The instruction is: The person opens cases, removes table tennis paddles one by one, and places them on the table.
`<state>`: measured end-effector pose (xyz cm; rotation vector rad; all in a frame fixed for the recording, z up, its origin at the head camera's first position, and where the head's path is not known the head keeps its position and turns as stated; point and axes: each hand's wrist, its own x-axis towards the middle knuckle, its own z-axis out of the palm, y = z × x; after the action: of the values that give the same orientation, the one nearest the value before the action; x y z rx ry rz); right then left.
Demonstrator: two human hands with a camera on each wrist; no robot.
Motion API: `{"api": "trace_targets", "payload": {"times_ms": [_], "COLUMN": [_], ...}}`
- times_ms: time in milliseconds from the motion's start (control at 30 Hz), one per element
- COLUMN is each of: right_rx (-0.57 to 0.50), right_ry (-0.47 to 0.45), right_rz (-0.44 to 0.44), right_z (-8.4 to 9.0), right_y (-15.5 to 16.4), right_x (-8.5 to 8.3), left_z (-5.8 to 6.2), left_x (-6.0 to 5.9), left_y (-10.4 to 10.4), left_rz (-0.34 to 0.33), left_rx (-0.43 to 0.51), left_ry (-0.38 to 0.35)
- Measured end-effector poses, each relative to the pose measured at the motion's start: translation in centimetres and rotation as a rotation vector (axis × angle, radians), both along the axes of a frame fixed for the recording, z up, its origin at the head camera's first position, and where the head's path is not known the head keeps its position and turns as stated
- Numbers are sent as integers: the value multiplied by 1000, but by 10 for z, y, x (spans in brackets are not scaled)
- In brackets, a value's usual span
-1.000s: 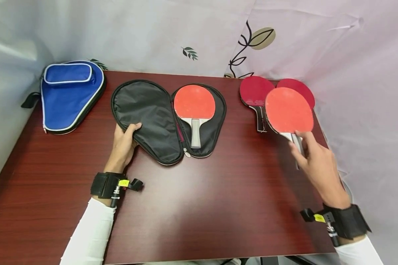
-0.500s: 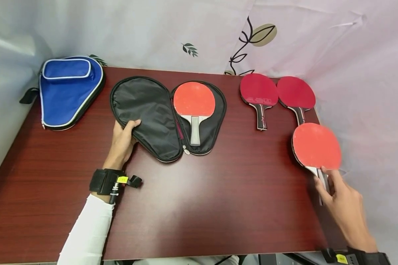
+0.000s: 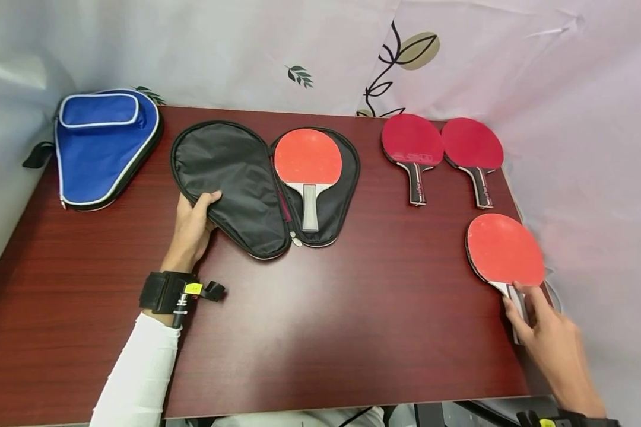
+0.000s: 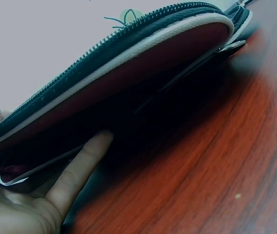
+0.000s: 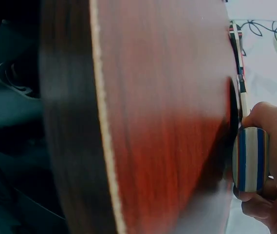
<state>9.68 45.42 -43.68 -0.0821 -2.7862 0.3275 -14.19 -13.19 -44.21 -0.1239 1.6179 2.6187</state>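
Note:
My left hand [image 3: 193,228] grips the lower left edge of an unzipped black paddle case [image 3: 229,184], thumb on its inner lining. In the left wrist view the zipper teeth of the raised flap [image 4: 153,44] show, with a finger extended beneath it. Inside the case's other half lies an orange-faced table tennis paddle [image 3: 308,157] with a pale handle. At the table's right edge my right hand [image 3: 552,338] pinches the handle of another orange-faced paddle [image 3: 504,249]. The right wrist view shows the striped butt of that handle [image 5: 251,158] between thumb and fingers.
Two dark-red paddles [image 3: 412,139] [image 3: 472,143] with black handles lie side by side at the back right. A blue paddle case [image 3: 107,148] with white piping sits at the back left. Patterned white cloth [image 3: 219,53] hangs behind the brown table [image 3: 352,332].
My right hand has carried the orange paddle from over the dark-red paddles toward me and to the right, uncovering them. My left hand keeps its grip on the case.

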Motion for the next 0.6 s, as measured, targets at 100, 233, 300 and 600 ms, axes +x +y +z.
{"api": "trace_targets", "payload": {"times_ms": [100,233,300,600], "right_rx": [-1,8,10,31], "right_ry": [-27,-63,-77,-29], "right_rz": [-4,-13,-25,-24], "right_z": [-1,1,2,2], "right_y": [2,5,7,9], "right_x": [-1,-5,-6,-9], "left_z": [1,0,0,1], "left_x": [0,1,1,1], "left_y": [0,0,0,0], "left_rz": [1,1,0,-2], "left_rx": [-8,-10,-15,-12], "left_ry": [-1,-11,-12,-13]}}
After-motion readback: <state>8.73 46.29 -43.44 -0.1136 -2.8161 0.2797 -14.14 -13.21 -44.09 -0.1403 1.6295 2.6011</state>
